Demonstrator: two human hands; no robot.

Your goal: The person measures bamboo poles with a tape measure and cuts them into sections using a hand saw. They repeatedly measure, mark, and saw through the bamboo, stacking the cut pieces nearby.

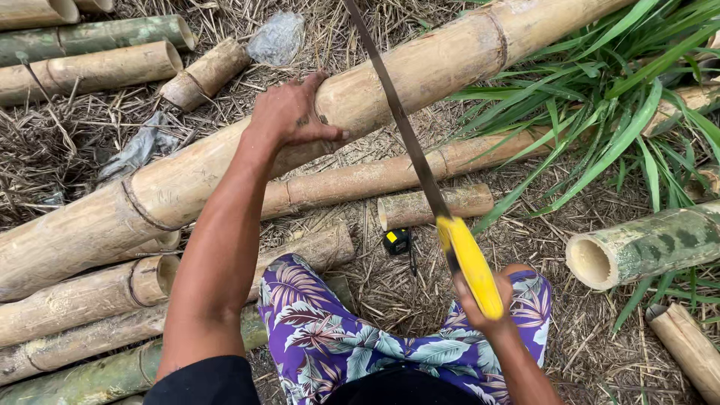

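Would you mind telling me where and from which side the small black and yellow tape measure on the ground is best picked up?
Probably from above, pinching the two flat sides of the tape measure. It lies low on the straw, in a gap between the short bamboo piece and the knees, so only the top is open. The right hand is nearer but holds the saw.

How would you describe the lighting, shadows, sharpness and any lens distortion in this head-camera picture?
Head view: soft, even daylight, no hard shadows or glare; left hand on the thick bamboo pole and right hand on the saw's yellow handle look sharp; the saw blade shows no clear motion blur; wide-angle bending is mild, clearest toward the edges, near the green leaves.
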